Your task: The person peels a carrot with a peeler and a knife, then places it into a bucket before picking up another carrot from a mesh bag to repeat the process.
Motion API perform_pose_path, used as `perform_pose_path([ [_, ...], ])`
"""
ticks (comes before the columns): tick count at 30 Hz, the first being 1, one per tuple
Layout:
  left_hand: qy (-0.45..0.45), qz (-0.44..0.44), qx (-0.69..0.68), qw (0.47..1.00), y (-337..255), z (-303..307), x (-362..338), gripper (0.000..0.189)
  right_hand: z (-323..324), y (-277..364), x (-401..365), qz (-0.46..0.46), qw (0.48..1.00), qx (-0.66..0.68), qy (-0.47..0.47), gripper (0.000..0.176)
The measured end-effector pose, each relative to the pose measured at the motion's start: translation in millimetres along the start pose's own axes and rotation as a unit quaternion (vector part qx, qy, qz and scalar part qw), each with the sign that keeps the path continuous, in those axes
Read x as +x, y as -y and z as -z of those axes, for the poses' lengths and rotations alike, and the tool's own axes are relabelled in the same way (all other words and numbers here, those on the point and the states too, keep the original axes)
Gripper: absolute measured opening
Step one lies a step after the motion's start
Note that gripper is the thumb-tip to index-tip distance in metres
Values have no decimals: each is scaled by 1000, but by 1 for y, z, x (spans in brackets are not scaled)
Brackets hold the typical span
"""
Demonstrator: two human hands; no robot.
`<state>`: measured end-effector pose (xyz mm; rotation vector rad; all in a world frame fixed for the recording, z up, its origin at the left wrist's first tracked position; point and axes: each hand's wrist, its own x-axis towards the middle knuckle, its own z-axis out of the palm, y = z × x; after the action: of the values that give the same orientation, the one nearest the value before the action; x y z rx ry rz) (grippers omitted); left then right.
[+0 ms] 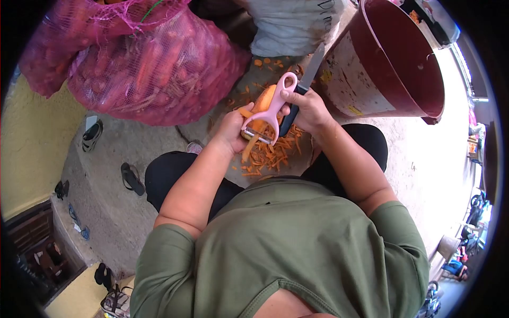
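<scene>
My left hand is closed round an orange carrot, partly hidden behind the tools. In my right hand are a pink Y-shaped peeler and a knife with a black handle, its blade pointing up and away from me. The peeler's metal blade lies across the near end of the carrot. A strip of peel hangs below that blade. Under my hands, a heap of carrot peelings is scattered on the ground between my legs.
Pink mesh sacks full of carrots stand ahead on the left. A white sack is straight ahead, with a large dark red bucket tilted at its right. Sandals lie on the concrete floor by the yellow wall.
</scene>
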<state>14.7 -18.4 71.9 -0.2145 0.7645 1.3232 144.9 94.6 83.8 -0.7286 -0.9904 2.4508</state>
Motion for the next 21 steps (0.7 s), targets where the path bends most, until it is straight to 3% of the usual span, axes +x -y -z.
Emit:
perform_pose_path([
  [2, 34, -35, 47, 998, 3, 16, 5, 31, 20, -2, 17, 4, 1000, 7, -19, 11],
  [3, 40, -14, 59, 997, 2, 17, 3, 31, 32, 5, 26, 34, 992, 18, -118, 12],
  [5, 49, 27, 84, 995, -1, 18, 0, 31, 85, 18, 52, 105, 982, 96, -127, 14],
  [7, 33, 12, 89, 995, -1, 14, -4, 31, 79, 34, 50, 157, 963, 74, -206, 15],
  [9, 18, 0, 83, 996, -5, 9, -7, 31, 64, 33, 41, 146, 971, 90, -164, 13],
  [12, 69, 3, 36, 997, -4, 14, -1, 33, 29, 14, 23, 77, 994, 69, -45, 12],
  [13, 32, -4, 18, 999, -3, 1, -7, 34, 14, 8, 14, 57, 998, 31, -28, 12],
  [15, -42, -18, -17, 999, 1, -26, -17, 34, 21, 0, 18, 38, 999, 34, -20, 11],
  [17, 36, 26, 50, 998, 4, 12, -6, 35, 60, 20, 40, 93, 979, 125, -129, 11],
  [18, 75, 47, 84, 993, 3, 25, -3, 35, 82, 33, 50, 174, 969, 100, -146, 11],
  [19, 65, 41, 77, 994, 0, 25, -5, 36, 83, 46, 47, 166, 963, 115, -181, 11],
  [21, 47, 31, 59, 997, -3, 23, -5, 36, 70, 47, 40, 175, 961, 170, -128, 9],
])
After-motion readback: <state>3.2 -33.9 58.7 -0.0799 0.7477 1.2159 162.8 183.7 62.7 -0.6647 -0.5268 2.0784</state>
